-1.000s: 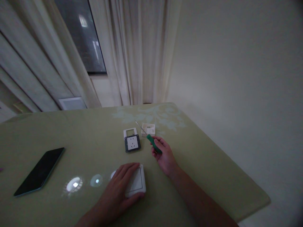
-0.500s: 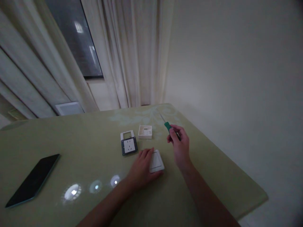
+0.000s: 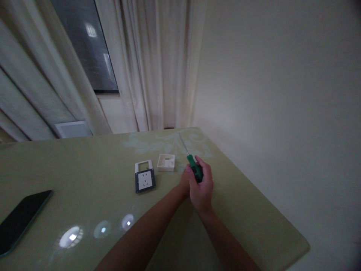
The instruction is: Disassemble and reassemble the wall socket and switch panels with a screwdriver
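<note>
My right hand (image 3: 203,188) is closed around the green and black handle of a screwdriver (image 3: 194,166). Its thin metal shaft points up and away towards the far edge of the table. Behind that hand my left hand (image 3: 185,183) shows only in part, crossed over close to the right wrist, with its fingers hidden. The white wall switch is out of sight. To the left of both hands lies a socket (image 3: 145,180), a white faceplate on a dark frame, against a white frame (image 3: 143,164). A white open mounting box (image 3: 166,163) rests just right of them.
A dark tablet (image 3: 24,218) lies at the left on the pale green table (image 3: 93,169). Behind the table hang curtains (image 3: 146,64) beside a window. A bare wall (image 3: 267,94) runs along the table's right side.
My left hand has moved right and up, behind my right hand, and the white wall switch has gone from view. The right hand with the screwdriver has come left and lower.
</note>
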`<state>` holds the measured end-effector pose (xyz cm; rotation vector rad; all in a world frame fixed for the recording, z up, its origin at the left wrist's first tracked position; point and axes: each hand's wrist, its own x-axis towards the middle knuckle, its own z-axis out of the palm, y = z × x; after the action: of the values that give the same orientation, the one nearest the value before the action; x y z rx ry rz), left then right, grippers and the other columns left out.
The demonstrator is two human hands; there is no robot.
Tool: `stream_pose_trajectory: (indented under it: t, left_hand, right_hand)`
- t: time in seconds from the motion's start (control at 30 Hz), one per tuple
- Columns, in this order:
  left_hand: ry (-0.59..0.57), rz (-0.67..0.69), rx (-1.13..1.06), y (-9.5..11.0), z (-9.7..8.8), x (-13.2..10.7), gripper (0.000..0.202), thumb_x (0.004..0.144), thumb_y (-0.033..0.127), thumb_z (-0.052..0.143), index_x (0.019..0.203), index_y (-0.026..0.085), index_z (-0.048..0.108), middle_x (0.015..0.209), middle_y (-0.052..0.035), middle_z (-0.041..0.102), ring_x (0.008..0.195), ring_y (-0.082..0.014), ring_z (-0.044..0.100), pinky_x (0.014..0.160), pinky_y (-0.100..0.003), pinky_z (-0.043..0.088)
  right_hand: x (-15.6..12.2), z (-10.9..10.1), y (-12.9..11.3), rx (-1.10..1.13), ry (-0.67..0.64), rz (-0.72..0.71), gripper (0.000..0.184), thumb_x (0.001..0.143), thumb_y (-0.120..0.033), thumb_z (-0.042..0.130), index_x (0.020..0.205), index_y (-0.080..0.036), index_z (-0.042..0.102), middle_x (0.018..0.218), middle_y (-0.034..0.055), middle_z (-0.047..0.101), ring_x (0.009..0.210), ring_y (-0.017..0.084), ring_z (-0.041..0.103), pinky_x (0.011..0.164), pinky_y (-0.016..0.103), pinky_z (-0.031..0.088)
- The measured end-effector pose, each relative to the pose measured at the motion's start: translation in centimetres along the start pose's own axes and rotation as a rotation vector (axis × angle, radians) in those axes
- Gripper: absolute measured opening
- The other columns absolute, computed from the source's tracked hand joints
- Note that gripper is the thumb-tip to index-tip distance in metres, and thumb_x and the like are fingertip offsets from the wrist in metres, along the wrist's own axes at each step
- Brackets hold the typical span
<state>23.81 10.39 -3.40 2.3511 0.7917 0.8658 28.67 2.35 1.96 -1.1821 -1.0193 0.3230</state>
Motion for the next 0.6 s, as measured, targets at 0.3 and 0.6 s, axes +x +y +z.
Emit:
stream_pose_trajectory:
  t: [0.3,0.6]
  left_hand:
    - [0.091,-0.129,0.388,-4.4,-10.2,-12.8,0.104,0.091,0.037,0.078,0.174,0.013,0.019,0.177,-0.029,0.032,0.165,-0.0505,0.026,0.13,-0.077,0.016]
    - [0.121,-0.14,0.622,-6.7,-15.5,-23.3,0.056,0.097,0.019,0.059,0.153,0.026,0.058,0.137,-0.0124,0.074,0.125,-0.0337,0.067,0.108,-0.051,0.051]
  right_hand:
    - [-0.6,0.8,2.0,-0.069,-0.164,0.104,0.023,0.101,-0.05,0.066,0.103,-0.026,0.066,0.088,0.0019,0.064,0.083,0.022,0.06,0.08,0.035,0.05]
    - [-4.5,3.6,4.4,-0.224,-0.435,0.078,0.027,0.095,-0.05,0.064,0.094,-0.023,0.064,0.078,0.0006,0.069,0.072,0.021,0.064,0.071,0.031,0.047]
